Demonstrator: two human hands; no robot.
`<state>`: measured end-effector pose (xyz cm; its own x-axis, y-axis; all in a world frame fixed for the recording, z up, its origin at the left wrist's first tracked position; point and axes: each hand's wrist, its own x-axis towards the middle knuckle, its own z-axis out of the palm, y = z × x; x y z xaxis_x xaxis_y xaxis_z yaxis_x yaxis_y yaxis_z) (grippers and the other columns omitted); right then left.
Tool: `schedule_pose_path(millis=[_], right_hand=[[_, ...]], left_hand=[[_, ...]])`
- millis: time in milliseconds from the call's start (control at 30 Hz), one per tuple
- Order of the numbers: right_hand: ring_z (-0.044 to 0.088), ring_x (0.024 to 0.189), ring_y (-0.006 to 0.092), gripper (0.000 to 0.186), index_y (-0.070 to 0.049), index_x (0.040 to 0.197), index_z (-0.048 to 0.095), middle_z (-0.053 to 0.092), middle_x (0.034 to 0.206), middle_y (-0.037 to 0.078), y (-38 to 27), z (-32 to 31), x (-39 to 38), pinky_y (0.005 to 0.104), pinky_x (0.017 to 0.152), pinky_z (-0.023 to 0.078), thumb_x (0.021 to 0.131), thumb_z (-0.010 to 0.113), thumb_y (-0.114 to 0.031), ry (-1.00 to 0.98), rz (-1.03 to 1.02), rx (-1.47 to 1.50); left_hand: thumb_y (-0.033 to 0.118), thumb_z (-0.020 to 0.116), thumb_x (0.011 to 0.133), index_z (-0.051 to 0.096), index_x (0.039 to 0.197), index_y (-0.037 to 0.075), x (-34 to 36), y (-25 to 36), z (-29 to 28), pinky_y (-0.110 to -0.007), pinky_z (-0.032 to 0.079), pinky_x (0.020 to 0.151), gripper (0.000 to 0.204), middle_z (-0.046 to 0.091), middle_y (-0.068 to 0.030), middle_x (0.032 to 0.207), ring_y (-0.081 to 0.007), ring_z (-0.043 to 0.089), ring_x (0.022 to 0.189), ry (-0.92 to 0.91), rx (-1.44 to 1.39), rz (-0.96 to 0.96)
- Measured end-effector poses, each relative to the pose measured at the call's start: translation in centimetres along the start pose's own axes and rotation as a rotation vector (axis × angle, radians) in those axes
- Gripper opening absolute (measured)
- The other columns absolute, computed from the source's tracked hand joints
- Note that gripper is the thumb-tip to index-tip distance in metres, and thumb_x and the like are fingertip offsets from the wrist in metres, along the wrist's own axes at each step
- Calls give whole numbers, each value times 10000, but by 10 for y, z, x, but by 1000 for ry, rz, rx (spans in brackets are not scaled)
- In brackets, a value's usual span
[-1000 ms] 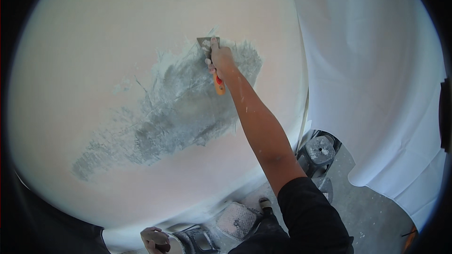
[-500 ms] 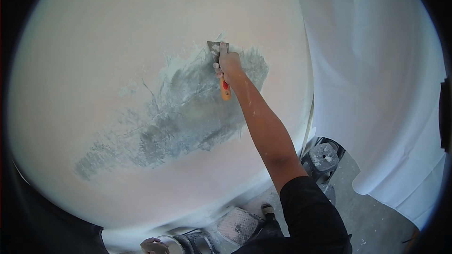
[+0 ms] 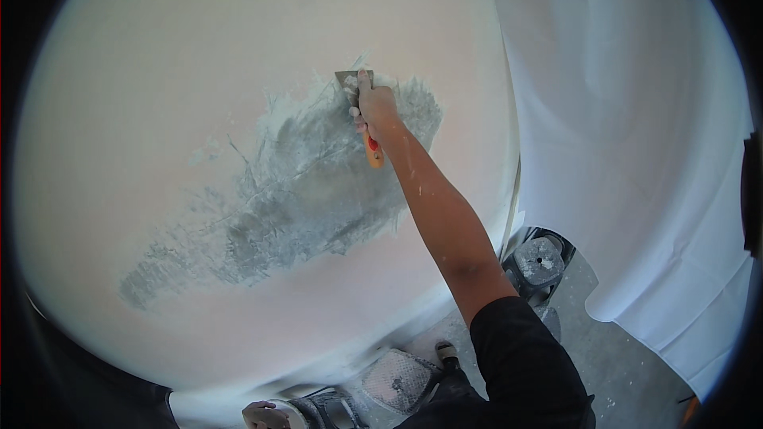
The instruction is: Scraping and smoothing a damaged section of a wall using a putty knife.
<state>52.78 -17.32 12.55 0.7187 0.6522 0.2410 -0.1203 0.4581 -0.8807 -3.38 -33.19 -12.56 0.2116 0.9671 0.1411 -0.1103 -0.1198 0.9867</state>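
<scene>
My right hand (image 3: 373,111) grips a putty knife with an orange handle (image 3: 373,155), its metal blade (image 3: 346,77) at the upper edge of a rough grey patch (image 3: 294,191) on a pale pinkish wall (image 3: 183,56). White residue marks my fingers and forearm. My left hand (image 3: 261,415) is low at the bottom edge, closed on something I cannot make out, beside a pale round-topped object (image 3: 290,415) that is partly cut off.
A white sheet (image 3: 620,111) hangs on the right. Below are dark, white-spattered stools (image 3: 539,260), a speckled square surface (image 3: 397,377) by my shoe (image 3: 447,353), another dark plastic item (image 3: 338,409) and a grey floor (image 3: 604,365).
The knife stays at the patch's upper edge, shifting only slightly as the whole view moves a little. My left hand sits lower in view than a second ago, showing less of what it holds.
</scene>
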Motion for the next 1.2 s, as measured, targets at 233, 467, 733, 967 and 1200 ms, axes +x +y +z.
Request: schedule_pose_path(millis=[233,467,733,967,1200], right_hand=[[409,421,127,487,-65,783,481,440,572,27,0,8,-1,310,375,293,1024,527,-486,-28,41,91],[454,403,182,511,-11,815,500,482,556,83,-7,3,7,340,349,338,1018,541,-479,-68,70,50],[429,365,165,587,-10,765,586,506,542,59,-23,-45,1,331,353,343,998,538,-546,-5,-208,-255],[517,473,95,343,-40,986,626,578,644,24,24,-91,-67,282,443,424,998,609,-382,-369,-106,-617],[671,786,386,300,-129,1286,581,653,883,184,26,-122,-29,473,694,553,994,568,-197,46,-804,-1008]], left_hand=[[430,546,962,564,1194,8,-9,-14,-9,-248,398,576,482,591,-47,790,-138,497,626,97,55,-9],[421,548,958,572,1188,12,-24,-13,-11,-252,412,606,469,596,-45,802,-146,514,653,151,157,-37],[410,549,955,582,1180,17,-48,-11,-9,-257,428,640,455,603,-42,815,-155,534,685,228,227,-53],[401,574,942,598,1185,29,-93,-10,-37,-296,456,711,445,626,-49,896,-180,567,784,370,104,-65],[398,612,931,584,1284,39,-80,-42,-46,-417,474,883,504,629,-99,1167,-250,574,1055,285,-78,-151]])
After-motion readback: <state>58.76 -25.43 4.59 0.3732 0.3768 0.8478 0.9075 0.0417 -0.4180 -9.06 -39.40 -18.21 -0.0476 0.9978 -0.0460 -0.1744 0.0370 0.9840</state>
